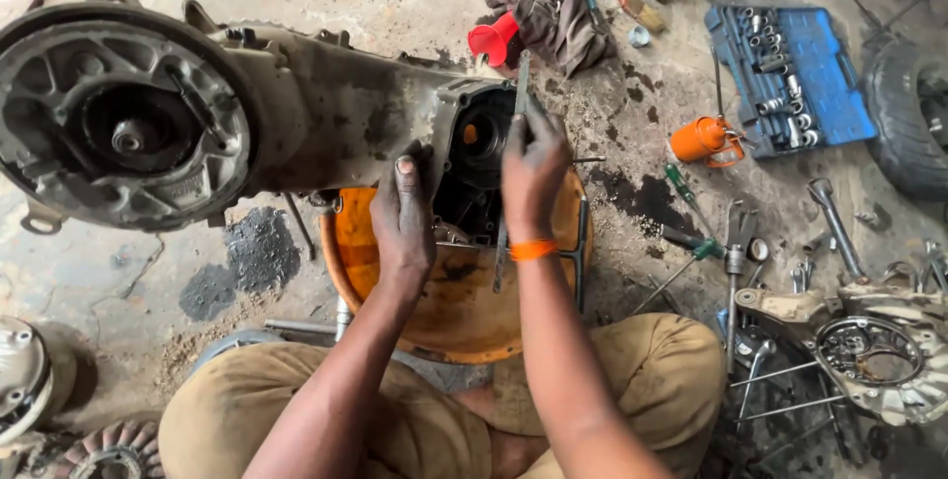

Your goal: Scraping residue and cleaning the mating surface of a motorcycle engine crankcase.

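A greasy grey engine case [296, 114] lies across the floor, its round drum end [123, 123] at the left and its open crankcase end [484, 143] resting over an orange basin [464, 321]. My left hand [403, 217] presses flat against the case's edge beside the opening. My right hand [533, 168], with an orange band on the wrist, grips a thin flat metal tool [520, 84] that stands upright against the rim of the opening.
A blue socket set [790, 74], an orange oil can [703, 138], a red funnel [491, 39], rags and bottles lie beyond. Screwdrivers, wrenches and another engine part [874, 351] sit at the right. A tyre [913, 114] is at the far right.
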